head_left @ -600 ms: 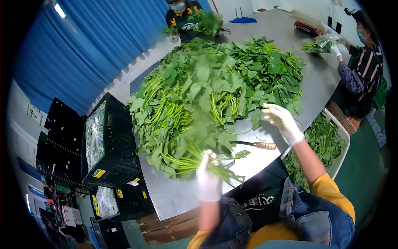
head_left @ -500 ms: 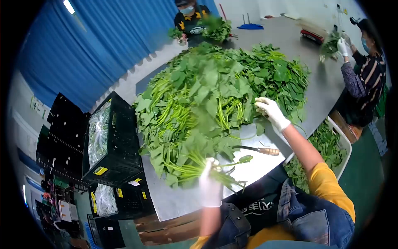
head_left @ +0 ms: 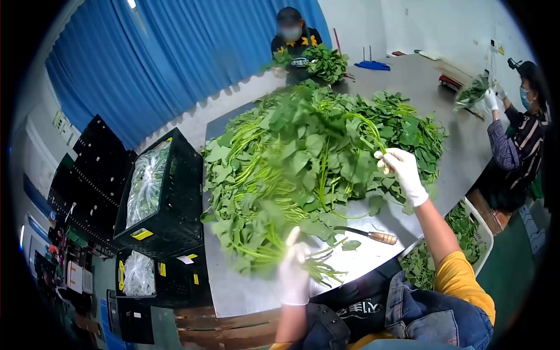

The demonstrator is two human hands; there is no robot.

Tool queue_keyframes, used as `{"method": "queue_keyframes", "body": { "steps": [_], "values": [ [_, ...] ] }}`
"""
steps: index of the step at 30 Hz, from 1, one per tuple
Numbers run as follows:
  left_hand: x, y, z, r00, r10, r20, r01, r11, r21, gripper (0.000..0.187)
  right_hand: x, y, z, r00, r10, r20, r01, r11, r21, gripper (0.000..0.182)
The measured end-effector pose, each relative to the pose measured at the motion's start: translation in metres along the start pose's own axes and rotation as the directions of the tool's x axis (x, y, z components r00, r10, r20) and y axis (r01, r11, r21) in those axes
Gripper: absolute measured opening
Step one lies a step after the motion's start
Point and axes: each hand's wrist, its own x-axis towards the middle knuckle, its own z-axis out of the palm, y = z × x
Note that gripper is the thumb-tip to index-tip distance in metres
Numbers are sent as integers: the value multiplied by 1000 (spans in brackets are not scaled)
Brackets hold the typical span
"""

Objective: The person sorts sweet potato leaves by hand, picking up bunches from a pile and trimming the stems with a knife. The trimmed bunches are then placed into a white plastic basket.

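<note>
A big heap of green leafy stems (head_left: 303, 140) covers the steel table (head_left: 461, 146). My left hand (head_left: 293, 269), in a white glove, grips a bunch of stems (head_left: 274, 248) by their cut ends near the table's front edge. My right hand (head_left: 402, 172), also gloved, pinches a single long stem (head_left: 367, 131) and lifts it out of the right side of the heap. A wooden-handled knife (head_left: 367, 234) lies flat on the table between my two hands.
Black crates (head_left: 153, 201) holding bagged greens stand left of the table. A white tub of leaves (head_left: 466, 236) sits low at my right. One person (head_left: 294, 38) works at the far end, another (head_left: 516, 134) at the right side, holding greens.
My right hand has closed on a stem and raised it from the heap. The left hand keeps its bunch. The camera has tilted upward.
</note>
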Motion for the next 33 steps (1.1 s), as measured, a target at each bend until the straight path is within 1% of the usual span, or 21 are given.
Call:
{"method": "queue_keyframes", "body": {
  "steps": [1, 5, 6, 7, 8, 9, 11, 12, 13, 14, 15, 16, 17, 18, 21, 22, 23, 25, 29, 31, 33],
  "values": [
    [1, -7, 3, 1000, -28, 7, 27, 992, 121, 43, -16, 5, -2, 996, -48, -73, 51, 998, 40, 18],
    [6, -13, 17, 978, -168, -122, 194, 947, 254, 31, -3, 36, -29, 983, 179, -30, -167, 958, 234, 24],
    [11, -23, 6, 995, -93, -26, 97, 948, 303, 28, 3, 30, -36, 976, 78, -202, 12, 913, 407, 24],
    [15, -27, 3, 995, -101, -26, 104, 947, 305, 28, 23, 43, -60, 932, -233, -277, 297, 929, 219, 24],
    [18, -28, 1, 994, -96, -43, 105, 944, 312, 28, 17, 9, -65, 950, -97, -295, 224, 874, 432, 26],
    [20, -26, 2, 994, -92, -60, 106, 940, 323, 28, 17, -6, -63, 913, -128, -387, 310, 835, 455, 28],
    [17, -21, 12, 986, -148, -81, 165, 948, 274, 27, 20, -1, -75, 936, -234, -263, 317, 884, 343, 29],
    [17, -21, 15, 988, -126, -86, 145, 951, 274, 26, 12, -2, -59, 953, -180, -244, 257, 905, 338, 28],
    [16, -22, 19, 990, -108, -89, 129, 953, 274, 26, -4, -11, -43, 988, -109, -110, 140, 933, 331, 23],
    [13, -21, 27, 988, -118, -104, 139, 963, 231, 25, -17, -10, -36, 996, -22, -87, 14, 996, -89, 22],
    [15, -23, 30, 987, -133, -94, 152, 960, 236, 25, -36, -11, -17, 998, 58, 10, -58, 992, 114, 20],
    [16, -25, 33, 979, -164, -118, 180, 973, 143, 25, -50, 3, -12, 984, 158, 80, -154, 987, -52, 20],
    [16, -26, 35, 969, -198, -148, 207, 977, 50, 25, -59, 34, -14, 972, -55, 230, 113, 962, -249, 17],
    [9, -18, 52, 968, -163, -191, 200, 961, 192, 24, -71, 47, -3, 980, 68, 185, -33, 981, -189, 16],
    [11, -20, 60, 990, -98, -97, 120, 958, 260, 23, -100, 67, 7, 956, -103, 276, 206, 902, -379, 13],
    [13, -21, 56, 989, -133, -67, 147, 947, 287, 22, -109, 70, 8, 898, -265, 350, 410, 794, -450, 13],
    [19, -26, 50, 991, -131, -28, 133, 949, 286, 22, -108, 82, 13, 703, -532, 472, 703, 417, -576, 16],
    [23, -29, 54, 990, -143, -9, 139, 942, 307, 22, -124, 81, 15, 849, -358, 388, 528, 567, -633, 15],
    [26, -32, 74, 986, -152, -67, 166, 934, 316, 25, -138, 68, 15, 828, -321, 460, 561, 499, -661, 13],
    [39, -44, 57, 987, -142, 74, 99, 904, 416, 27, -141, 63, 13, 786, -345, 514, 619, 433, -656, 17],
    [39, -46, 52, 986, -137, 98, 78, 887, 455, 28, -143, 59, 11, 785, -323, 529, 620, 412, -668, 22]
  ]
}}
